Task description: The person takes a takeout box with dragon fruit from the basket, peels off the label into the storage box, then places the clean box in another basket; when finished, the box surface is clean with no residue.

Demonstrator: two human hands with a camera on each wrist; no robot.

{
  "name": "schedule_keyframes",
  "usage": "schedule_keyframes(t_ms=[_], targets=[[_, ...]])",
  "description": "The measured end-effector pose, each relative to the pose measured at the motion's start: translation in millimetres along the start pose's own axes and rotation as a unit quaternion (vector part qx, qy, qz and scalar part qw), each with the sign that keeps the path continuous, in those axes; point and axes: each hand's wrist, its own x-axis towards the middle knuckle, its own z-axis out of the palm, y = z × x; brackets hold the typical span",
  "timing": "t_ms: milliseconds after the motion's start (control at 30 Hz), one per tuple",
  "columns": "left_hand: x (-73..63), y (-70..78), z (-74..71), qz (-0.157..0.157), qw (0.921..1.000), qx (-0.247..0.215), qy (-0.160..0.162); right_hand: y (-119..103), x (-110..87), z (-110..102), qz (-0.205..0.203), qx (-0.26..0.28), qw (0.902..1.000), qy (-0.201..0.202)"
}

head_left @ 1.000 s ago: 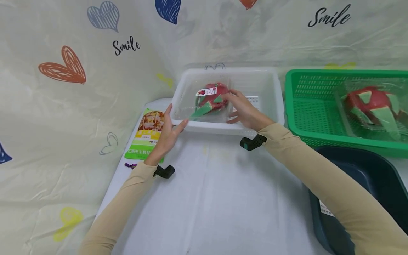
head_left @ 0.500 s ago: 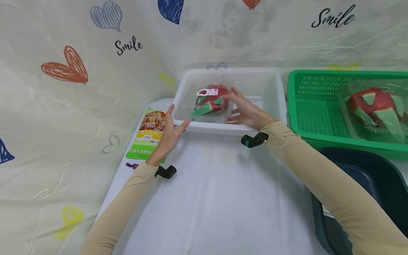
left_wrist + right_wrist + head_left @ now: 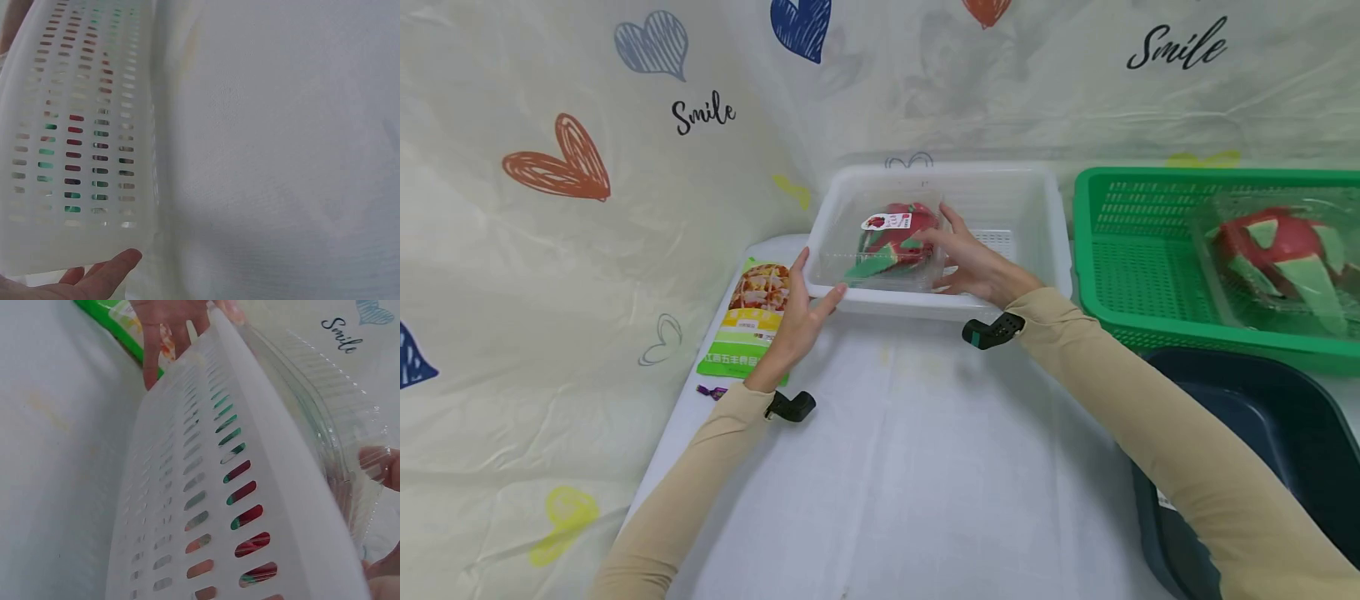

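Note:
A clear plastic box with a red and green dragon fruit and a white label lies in the left part of the white slotted basket. At the box's right side, my right hand grips its edge; a fingertip shows on the clear plastic in the right wrist view. My left hand is spread against the basket's front left corner, thumb at the front. The left wrist view shows extended fingers of the left hand by the lower corner. Red and green show through the slots.
A green basket with another boxed dragon fruit stands to the right. Before it is a dark blue tub, partly under my right sleeve. Left lie a green-yellow food packet and a small purple wrapped candy.
The head view shifts slightly. Both hands stay almost where they were, at the basket corner and the clear box, with only a slight movement of the right fingers.

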Motion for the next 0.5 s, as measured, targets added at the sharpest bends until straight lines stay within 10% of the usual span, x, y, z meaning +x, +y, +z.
schedule_keyframes(t_ms=[500], targets=[[-0.5,-2.5,2.1,0.003,0.9999,-0.01,0.001,1.4,0.8,1.2,0.015,-0.023,0.9996,-0.004]])
